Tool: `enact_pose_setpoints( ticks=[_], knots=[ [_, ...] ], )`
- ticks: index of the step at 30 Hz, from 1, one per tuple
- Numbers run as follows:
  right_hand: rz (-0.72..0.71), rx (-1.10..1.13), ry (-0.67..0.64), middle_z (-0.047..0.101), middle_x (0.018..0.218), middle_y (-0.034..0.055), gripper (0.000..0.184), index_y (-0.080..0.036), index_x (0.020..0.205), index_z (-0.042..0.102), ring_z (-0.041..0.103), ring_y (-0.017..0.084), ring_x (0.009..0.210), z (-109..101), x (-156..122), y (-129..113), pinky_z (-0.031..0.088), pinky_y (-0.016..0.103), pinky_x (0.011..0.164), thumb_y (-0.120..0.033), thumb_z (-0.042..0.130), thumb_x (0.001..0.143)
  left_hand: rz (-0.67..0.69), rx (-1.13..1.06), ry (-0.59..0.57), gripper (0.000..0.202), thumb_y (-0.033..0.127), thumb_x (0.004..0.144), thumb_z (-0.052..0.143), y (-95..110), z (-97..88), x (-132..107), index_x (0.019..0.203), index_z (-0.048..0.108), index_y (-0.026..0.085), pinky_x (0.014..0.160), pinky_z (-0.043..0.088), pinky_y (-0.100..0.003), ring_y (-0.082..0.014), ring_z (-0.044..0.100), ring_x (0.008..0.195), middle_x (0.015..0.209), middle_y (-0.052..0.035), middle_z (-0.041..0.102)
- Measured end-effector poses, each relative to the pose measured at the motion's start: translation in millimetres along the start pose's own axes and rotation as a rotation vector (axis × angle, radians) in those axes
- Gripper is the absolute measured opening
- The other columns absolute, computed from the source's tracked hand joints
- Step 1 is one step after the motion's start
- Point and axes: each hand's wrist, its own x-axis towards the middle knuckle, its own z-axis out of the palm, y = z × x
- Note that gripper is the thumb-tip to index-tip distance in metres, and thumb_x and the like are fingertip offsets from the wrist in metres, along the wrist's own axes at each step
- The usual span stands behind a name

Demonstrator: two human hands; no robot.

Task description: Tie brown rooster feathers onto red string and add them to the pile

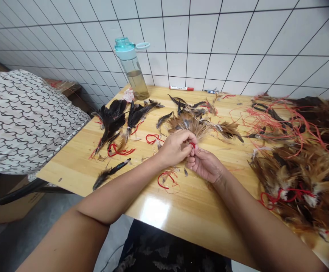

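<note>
Pinching a short length of red string, the left hand and right hand meet with fingers curled (neither hand lies open), just at the near edge of a tuft of brown feathers on a wooden table. Left of that tuft lie black feathers and loose red loops; right of it, a heaped feather mass tangled in red string; beyond it, a plastic water bottle and a red marker.

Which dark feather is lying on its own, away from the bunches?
The single dark feather, left of the left hand; the other dark feathers lie in clumps farther up the table.
</note>
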Motion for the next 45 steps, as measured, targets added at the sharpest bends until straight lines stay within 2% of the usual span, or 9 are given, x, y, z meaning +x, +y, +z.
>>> enact_pose_setpoints(
  ticks=[4, 10, 14, 20, 25, 29, 35, 39, 45],
  knots=[
    [0.047, -0.027, 0.012, 0.053, 0.063, -0.0034, 0.030, -0.014, 0.066, 0.055, 0.040, 0.004, 0.051, 1.1, -1.5, -2.1, 0.036, 0.015, 0.048, -0.035, 0.068, 0.084, 0.070, 0.079, -0.009, 0.023, 0.004, 0.080, 0.049, -2.6, 1.6, -1.3, 0.093, 0.063, 0.016, 0.079, 0.046, -0.026, -0.0130, 0.059, 0.084, 0.089, -0.0038, 0.064],
    [0.075, -0.175, -0.002, 0.059, 0.071, -0.0012, 0.027, -0.014, 0.075, 0.060, 0.028, 0.002, 0.045, 3.5, -4.2, -3.2, 0.027, 0.017, 0.043, -0.038, 0.071, 0.079, -0.056, 0.072, 0.001, 0.017, 0.005, 0.079, 0.051, -11.9, 0.0, -0.8, 0.084, 0.064, 0.016, 0.071, 0.044, -0.023, -0.0105, 0.056, 0.071, 0.076, -0.0002, 0.062],
    [-0.226, -0.357, 0.159, 0.055, 0.065, -0.0044, 0.028, -0.018, 0.072, 0.056, 0.026, 0.002, 0.042, 0.5, 1.3, 0.3, 0.021, 0.020, 0.041, -0.036, 0.077, 0.070, -0.130, -0.004, -0.062, 0.013, 0.010, 0.080, 0.052, -22.9, -5.8, 0.6, 0.083, 0.063, 0.015, 0.065, 0.041, -0.021, -0.0097, 0.055, 0.069, 0.077, -0.0005, 0.063],
    [-0.584, -0.861, 0.482, 0.054, 0.065, -0.0032, 0.011, -0.022, 0.083, 0.059, 0.040, 0.010, 0.048, -13.0, 4.7, -8.4, 0.033, 0.026, 0.048, -0.030, 0.064, 0.077, -0.162, -0.038, -0.152, 0.014, 0.011, 0.080, 0.051, -28.3, -12.1, 1.9, 0.082, 0.064, 0.014, 0.066, 0.041, -0.021, -0.0100, 0.056, 0.070, 0.077, -0.0009, 0.064],
    [-0.801, -1.304, 0.460, 0.063, 0.079, 0.0038, 0.007, -0.023, 0.081, 0.066, 0.056, 0.019, 0.075, -14.6, 1.0, -10.4, 0.044, 0.034, 0.071, -0.022, 0.059, 0.079, -0.054, 0.026, -0.180, 0.016, 0.006, 0.078, 0.052, -20.4, -7.8, 0.9, 0.081, 0.064, 0.015, 0.071, 0.041, -0.021, -0.0104, 0.057, 0.074, 0.077, -0.0003, 0.065],
    [-0.810, -1.386, 0.389, 0.066, 0.079, 0.0046, 0.009, -0.024, 0.076, 0.068, 0.059, 0.021, 0.077, -16.1, 3.5, -6.2, 0.045, 0.035, 0.076, -0.020, 0.060, 0.078, 0.004, 0.072, -0.145, 0.016, 0.004, 0.079, 0.051, -19.7, -2.4, -1.3, 0.083, 0.062, 0.015, 0.071, 0.041, -0.022, -0.0112, 0.056, 0.075, 0.079, -0.0008, 0.063],
    [-0.769, -1.328, 0.459, 0.069, 0.079, 0.0043, 0.011, -0.025, 0.074, 0.071, 0.061, 0.021, 0.076, -22.7, 7.7, -8.1, 0.048, 0.036, 0.077, -0.024, 0.061, 0.077, 0.111, 0.121, -0.154, 0.019, 0.004, 0.081, 0.048, -28.9, 0.9, -3.0, 0.084, 0.061, 0.016, 0.077, 0.042, -0.024, -0.0132, 0.056, 0.081, 0.083, -0.0030, 0.062],
    [-0.760, -1.364, 0.423, 0.070, 0.080, 0.0045, 0.011, -0.025, 0.073, 0.072, 0.062, 0.021, 0.078, -22.8, 7.8, -10.4, 0.048, 0.036, 0.078, -0.023, 0.061, 0.076, 0.144, 0.128, -0.156, 0.021, 0.002, 0.081, 0.046, -32.0, 2.0, -3.4, 0.085, 0.061, 0.016, 0.077, 0.042, -0.024, -0.0135, 0.056, 0.082, 0.084, -0.0036, 0.062],
    [-0.704, -1.384, 0.415, 0.069, 0.077, 0.0031, 0.010, -0.025, 0.070, 0.070, 0.061, 0.020, 0.076, -22.4, 8.2, -12.3, 0.047, 0.034, 0.077, -0.022, 0.062, 0.075, 0.082, 0.055, -0.167, 0.018, 0.004, 0.080, 0.049, -27.8, 1.0, -2.8, 0.085, 0.061, 0.016, 0.074, 0.041, -0.023, -0.0117, 0.056, 0.078, 0.082, -0.0019, 0.063]
  ],
)
